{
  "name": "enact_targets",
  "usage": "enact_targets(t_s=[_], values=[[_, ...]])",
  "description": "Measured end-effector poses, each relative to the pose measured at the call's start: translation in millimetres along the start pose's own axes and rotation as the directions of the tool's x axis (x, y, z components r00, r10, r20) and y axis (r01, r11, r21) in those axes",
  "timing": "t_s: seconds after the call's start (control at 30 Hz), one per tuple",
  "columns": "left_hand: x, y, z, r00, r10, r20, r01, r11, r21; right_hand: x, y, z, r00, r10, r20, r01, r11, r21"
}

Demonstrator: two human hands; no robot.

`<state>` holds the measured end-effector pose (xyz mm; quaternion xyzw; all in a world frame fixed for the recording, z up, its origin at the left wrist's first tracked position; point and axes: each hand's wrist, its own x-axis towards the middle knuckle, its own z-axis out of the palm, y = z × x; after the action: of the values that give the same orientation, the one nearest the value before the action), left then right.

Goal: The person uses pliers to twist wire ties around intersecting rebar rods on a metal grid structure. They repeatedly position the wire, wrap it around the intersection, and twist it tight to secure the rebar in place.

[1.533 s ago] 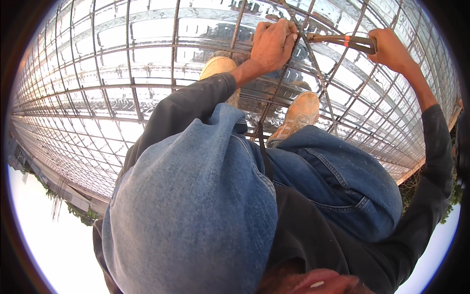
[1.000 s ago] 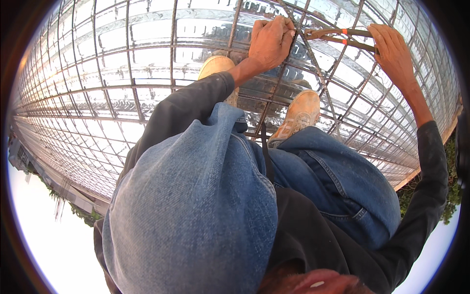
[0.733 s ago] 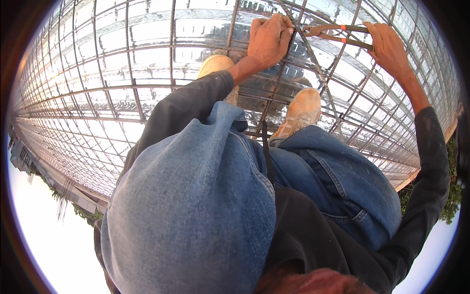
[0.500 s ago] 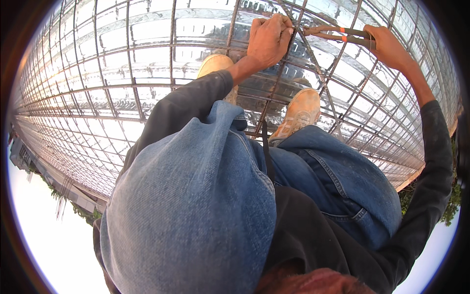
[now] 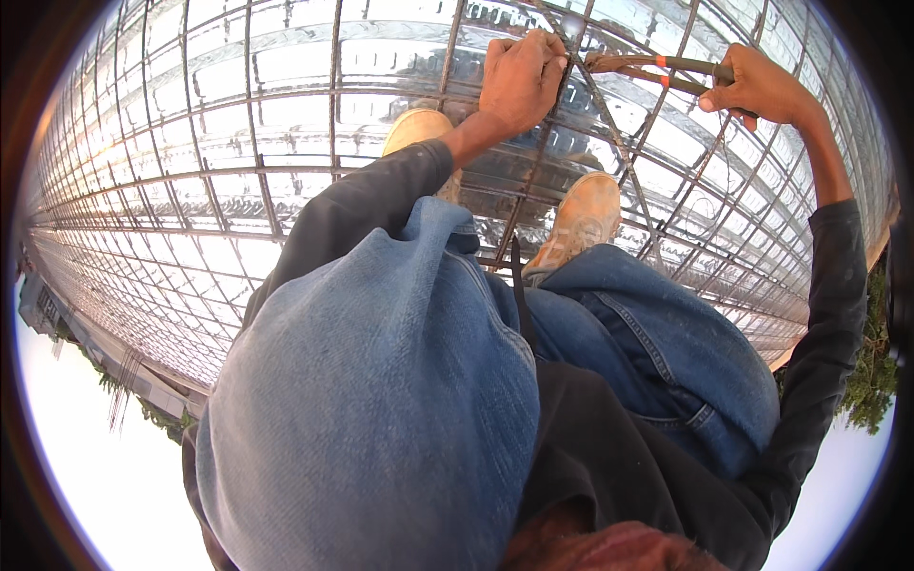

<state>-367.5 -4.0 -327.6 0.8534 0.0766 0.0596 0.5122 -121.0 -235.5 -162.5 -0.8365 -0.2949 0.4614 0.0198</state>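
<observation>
My left hand (image 5: 522, 84) is closed in a pinch beside a crossing of steel reinforcing bars. Whatever sits between its fingertips is too small to make out. My right hand (image 5: 766, 88) grips the long dark handles of a pair of pincers (image 5: 659, 62), which have orange bands. The handles stand slightly apart, with the thumb on the lower one. Pointing left, the jaws lie close to the bar crossing, just right of my left fingertips; what they touch cannot be told. A diagonal bar (image 5: 609, 122) runs down past the jaws.
A wide grid of reinforcing bars (image 5: 255, 133) spreads over shiny, wet-looking sheeting (image 5: 390, 71). My two dusty shoes (image 5: 579, 219) stand amid the bars, below my hands. Some thin wire (image 5: 721, 152) hangs under my right hand. Buildings (image 5: 133, 366) and greenery (image 5: 866, 352) show beyond the edges.
My right hand has turned and shifted slightly right on the pincers, its thumb and fingertips now showing around the lower handle. The handles have spread a little. My left hand stays nearly in place.
</observation>
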Motion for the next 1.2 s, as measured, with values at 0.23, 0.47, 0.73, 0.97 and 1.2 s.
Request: enact_targets(t_s=[0.23, 0.47, 0.73, 0.97, 1.2], values=[[1.7, 2.1, 4.0, 1.0, 0.014, 0.017, -0.015, 0.999, 0.029, -32.6, -0.2, 5.5, 0.972, 0.201, 0.12, -0.197, 0.979, -0.046], [3.2, 1.5, 11.1, 0.99, -0.026, -0.138, 0.017, 0.998, -0.066, -83.9, 48.1, 66.4, 0.827, -0.106, -0.552, -0.009, 0.979, -0.202], [7.6, 80.3, 13.5, 0.889, -0.353, 0.293, 0.456, 0.746, -0.485, -89.0, -9.8, 114.9, 0.555, 0.083, -0.828, -0.113, 0.993, 0.024], [16.2, 118.2, 19.5, 0.853, -0.169, 0.494, 0.522, 0.242, -0.818, -89.5, -16.8, 127.5, 0.469, -0.152, -0.87, 0.123, 0.987, -0.106], [27.0, 110.1, 17.0, 0.883, -0.118, 0.454, 0.465, 0.088, -0.881, -92.2, -42.8, 121.3, 0.563, -0.08, -0.823, 0.041, 0.997, -0.069]])
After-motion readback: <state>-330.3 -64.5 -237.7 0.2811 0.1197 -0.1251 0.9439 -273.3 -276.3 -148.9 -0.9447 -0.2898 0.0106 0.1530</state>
